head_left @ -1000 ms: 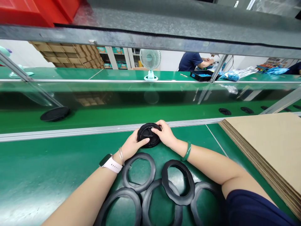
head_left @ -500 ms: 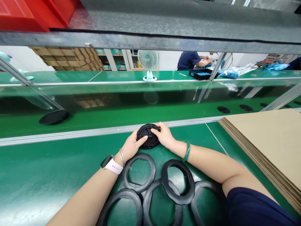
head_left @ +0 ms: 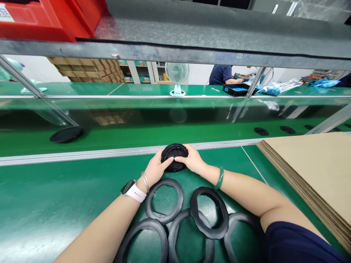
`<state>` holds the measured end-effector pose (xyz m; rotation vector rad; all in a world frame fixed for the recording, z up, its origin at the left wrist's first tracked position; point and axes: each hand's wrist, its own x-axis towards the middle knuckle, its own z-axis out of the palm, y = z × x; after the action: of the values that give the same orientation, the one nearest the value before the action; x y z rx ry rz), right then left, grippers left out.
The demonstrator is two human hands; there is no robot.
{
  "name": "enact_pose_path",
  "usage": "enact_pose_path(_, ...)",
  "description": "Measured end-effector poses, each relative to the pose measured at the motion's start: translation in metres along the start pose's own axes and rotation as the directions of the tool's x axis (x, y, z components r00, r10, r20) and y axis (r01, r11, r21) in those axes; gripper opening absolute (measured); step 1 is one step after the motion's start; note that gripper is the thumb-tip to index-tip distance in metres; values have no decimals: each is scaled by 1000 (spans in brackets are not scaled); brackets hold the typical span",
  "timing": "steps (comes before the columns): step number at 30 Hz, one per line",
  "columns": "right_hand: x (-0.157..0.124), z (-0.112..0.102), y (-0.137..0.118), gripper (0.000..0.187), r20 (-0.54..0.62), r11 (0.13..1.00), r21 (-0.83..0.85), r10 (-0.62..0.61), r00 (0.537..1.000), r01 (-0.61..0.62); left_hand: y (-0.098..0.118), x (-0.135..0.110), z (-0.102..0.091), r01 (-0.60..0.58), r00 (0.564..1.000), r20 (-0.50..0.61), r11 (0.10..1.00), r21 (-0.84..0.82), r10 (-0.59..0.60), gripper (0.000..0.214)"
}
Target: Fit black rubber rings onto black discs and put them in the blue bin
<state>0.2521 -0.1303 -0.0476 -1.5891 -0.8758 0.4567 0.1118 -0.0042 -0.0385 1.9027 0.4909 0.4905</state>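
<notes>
A round black plastic part [head_left: 174, 166] with a raised rim is held between my two hands, close to the metal edge strip of the green bench. My left hand [head_left: 157, 165] grips its left side, the thumb laid over its face. On the opposite side my right hand [head_left: 194, 159] is closed on the rim, its thumb reaching in toward the left thumb. The fingers under the part are hidden. Nearer to me lie several black rubber rings, among them one ring [head_left: 179, 204] below my left hand and a thicker ring [head_left: 194, 215] resting partly over another.
A stack of cardboard sheets [head_left: 309, 157] lies at the right. Beyond the edge strip, a green conveyor belt [head_left: 131, 136] carries a black disc [head_left: 66, 134] and several smaller ones. A metal shelf [head_left: 192, 33] with a red bin [head_left: 55, 22] hangs overhead. A person [head_left: 221, 75] works at the far bench.
My right thumb has slid down and inward across the part's face, close to my left thumb. The whole view has shifted slightly; the rings lie as before.
</notes>
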Motion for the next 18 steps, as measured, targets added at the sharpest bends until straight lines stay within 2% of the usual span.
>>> enact_pose_path(4,8,-3,6,42,65,997,64,29,997,-33,-2,2,-1,13,1000,-15,999,-30,-14,52)
enact_pose_path(6,19,-12,7,39,11,1000,30,2,1000,-2,-4,5,-5,24,999,-22,997,-68,-25,49)
enact_pose_path(7,27,-18,7,38,-70,999,-23,-41,997,40,-6,7,-8,23,999,-29,996,-87,-26,47)
enact_pose_path(9,45,-33,7,34,-212,964,-221,-195,958,147,-7,8,-15,4,999,-34,994,-111,-8,39)
enact_pose_path(10,54,-40,7,34,-208,917,-350,-274,939,190,-7,8,-18,-13,1000,-15,994,-113,11,36)
enact_pose_path(11,62,-46,9,37,-148,850,-480,-322,935,217,-7,7,-21,-29,999,33,994,-110,32,34)
enact_pose_path(13,71,-53,15,45,62,685,-687,-276,959,241,-4,4,-24,-58,975,209,994,-95,77,35)
enact_pose_path(14,73,-55,19,50,150,616,-748,-208,967,249,-1,3,-24,-76,944,316,994,-84,99,35)
enact_pose_path(16,73,-57,29,56,248,533,-801,-116,962,270,5,1,-24,-129,860,490,989,-65,144,32)
enact_pose_path(18,70,-58,37,57,292,505,-804,-126,948,315,12,0,-21,-207,791,576,976,-65,206,23)
